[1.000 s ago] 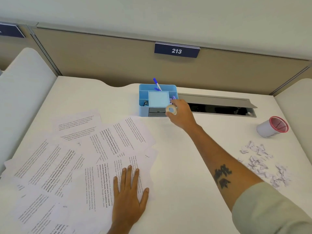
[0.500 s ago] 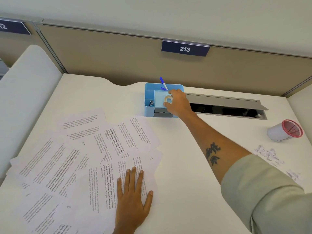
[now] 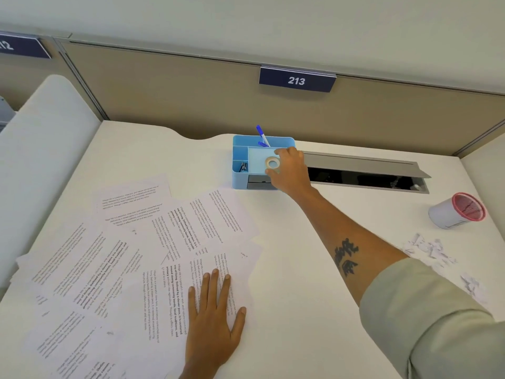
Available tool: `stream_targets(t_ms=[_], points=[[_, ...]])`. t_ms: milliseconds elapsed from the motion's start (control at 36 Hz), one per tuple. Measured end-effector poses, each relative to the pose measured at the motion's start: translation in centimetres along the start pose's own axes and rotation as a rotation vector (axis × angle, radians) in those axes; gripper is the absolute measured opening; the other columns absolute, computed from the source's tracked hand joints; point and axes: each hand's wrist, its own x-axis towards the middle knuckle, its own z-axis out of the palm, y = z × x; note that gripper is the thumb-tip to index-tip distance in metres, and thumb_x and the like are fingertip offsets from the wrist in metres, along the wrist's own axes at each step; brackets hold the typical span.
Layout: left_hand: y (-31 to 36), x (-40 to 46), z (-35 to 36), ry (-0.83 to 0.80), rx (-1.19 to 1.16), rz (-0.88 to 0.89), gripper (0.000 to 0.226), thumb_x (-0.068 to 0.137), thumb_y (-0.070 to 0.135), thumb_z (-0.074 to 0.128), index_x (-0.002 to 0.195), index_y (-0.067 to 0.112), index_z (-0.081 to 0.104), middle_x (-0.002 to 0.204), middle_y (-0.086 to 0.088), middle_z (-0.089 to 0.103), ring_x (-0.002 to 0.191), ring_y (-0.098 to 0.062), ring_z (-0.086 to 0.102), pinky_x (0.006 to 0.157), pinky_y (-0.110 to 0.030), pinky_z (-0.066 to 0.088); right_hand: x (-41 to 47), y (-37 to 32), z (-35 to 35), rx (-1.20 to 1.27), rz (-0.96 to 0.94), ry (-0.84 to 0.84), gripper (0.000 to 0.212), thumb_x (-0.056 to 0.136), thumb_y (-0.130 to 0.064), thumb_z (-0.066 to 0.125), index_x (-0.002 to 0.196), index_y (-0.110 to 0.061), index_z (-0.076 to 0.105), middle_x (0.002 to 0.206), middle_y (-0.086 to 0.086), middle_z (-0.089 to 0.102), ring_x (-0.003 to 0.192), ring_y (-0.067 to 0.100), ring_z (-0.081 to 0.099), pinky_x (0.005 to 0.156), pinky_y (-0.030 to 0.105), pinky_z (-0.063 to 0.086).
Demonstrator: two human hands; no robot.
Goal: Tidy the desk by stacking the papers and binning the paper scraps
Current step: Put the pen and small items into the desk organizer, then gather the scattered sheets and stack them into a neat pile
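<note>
right hand (image 3: 289,170) pinches tape roll (image 3: 272,163) over blue organiser (image 3: 240,157) | left hand (image 3: 214,318) flat, fingers straight, on papers (image 3: 114,258) fanned near-left of organiser | scraps (image 3: 429,250) right of it, by tipped cup (image 3: 451,213) | sheets likely light, floppy, slippery: gather by edges

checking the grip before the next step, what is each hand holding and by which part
The right hand pinches the tape roll by its outer rim, over the blue desk organizer. The left hand holds nothing, resting flat on the papers.
</note>
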Motion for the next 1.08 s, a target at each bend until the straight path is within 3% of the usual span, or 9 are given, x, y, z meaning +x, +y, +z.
stream_targets(t_ms=[111, 222, 306, 417, 750, 833, 944, 1083], points=[[0.0, -0.1, 0.1, -0.005, 0.014, -0.004, 0.085, 0.101, 0.064, 0.042, 0.170, 0.023, 0.014, 0.179, -0.003, 0.002, 0.166, -0.025, 0.002, 0.131, -0.060, 0.014, -2.3, 0.4, 0.2, 0.022, -0.016, 0.039, 0.061, 0.086, -0.035, 0.081, 0.139, -0.015, 0.058, 0.138, 0.010, 0.053, 0.128, 0.034, 0.046, 0.096, 0.051, 0.052], [-0.1, -0.1, 0.1, 0.000, 0.009, -0.001, 0.084, 0.102, 0.064, 0.040, 0.170, 0.023, 0.014, 0.179, -0.003, 0.004, 0.166, -0.024, 0.003, 0.130, -0.060, 0.014, -5.3, 0.8, 0.5, 0.010, -0.023, -0.010, 0.068, 0.088, -0.040, 0.079, 0.146, -0.017, 0.053, 0.154, 0.011, 0.045, 0.140, 0.035, 0.039, 0.107, 0.052, 0.048], [-0.1, -0.3, 0.1, 0.007, 0.019, 0.004, 0.083, 0.102, 0.064, 0.039, 0.170, 0.023, 0.015, 0.179, -0.004, 0.005, 0.166, -0.025, 0.003, 0.131, -0.060, 0.013, -7.9, 1.1, 0.7, 0.018, -0.031, -0.052, 0.070, 0.092, -0.041, 0.077, 0.151, -0.016, 0.049, 0.156, 0.010, 0.044, 0.144, 0.033, 0.037, 0.111, 0.053, 0.046], [-0.2, -0.3, 0.2, 0.016, 0.028, 0.009, 0.081, 0.103, 0.065, 0.035, 0.170, 0.023, 0.015, 0.179, -0.004, 0.004, 0.166, -0.025, 0.003, 0.131, -0.059, 0.011, -11.6, 1.5, 0.9, 0.000, -0.002, -0.126, 0.071, 0.096, -0.043, 0.072, 0.156, -0.017, 0.042, 0.165, 0.008, 0.036, 0.154, 0.030, 0.028, 0.119, 0.050, 0.040], [-0.9, -0.1, 0.9, -0.059, 0.034, 0.020, 0.081, 0.104, 0.068, 0.030, 0.170, 0.023, 0.019, 0.179, -0.005, 0.008, 0.166, -0.028, 0.005, 0.130, -0.061, 0.009, -21.9, 5.1, 3.2, -0.005, 0.000, -0.269, 0.075, 0.101, -0.043, 0.063, 0.163, -0.016, 0.030, 0.172, 0.007, 0.022, 0.160, 0.027, 0.015, 0.124, 0.047, 0.029], [-1.3, 0.0, 1.0, -0.114, 0.025, 0.028, 0.084, 0.103, 0.072, 0.025, 0.169, 0.022, 0.019, 0.179, -0.005, 0.005, 0.166, -0.029, 0.002, 0.129, -0.060, 0.002, -23.9, 5.7, 3.7, 0.004, -0.015, -0.287, 0.075, 0.101, -0.042, 0.063, 0.163, -0.014, 0.030, 0.172, 0.008, 0.021, 0.160, 0.027, 0.015, 0.125, 0.046, 0.030], [-1.5, -0.3, 0.5, -0.153, 0.011, 0.026, 0.095, 0.096, 0.081, 0.023, 0.171, 0.023, 0.008, 0.178, -0.003, -0.011, 0.164, -0.028, -0.016, 0.128, -0.055, -0.016, -26.0, 6.0, 4.3, 0.013, -0.030, -0.304, 0.076, 0.101, -0.042, 0.063, 0.163, -0.014, 0.030, 0.173, 0.008, 0.021, 0.160, 0.027, 0.015, 0.126, 0.046, 0.030], [-1.5, -2.0, -0.3, -0.122, -0.004, -0.032, 0.101, 0.093, 0.085, 0.026, 0.171, 0.022, 0.009, 0.179, -0.005, -0.004, 0.165, -0.030, -0.010, 0.128, -0.055, -0.017, -28.3, 6.1, 5.2, 0.017, -0.073, -0.349, 0.077, 0.101, -0.043, 0.061, 0.164, -0.015, 0.027, 0.173, 0.007, 0.020, 0.160, 0.025, 0.014, 0.127, 0.044, 0.028]])
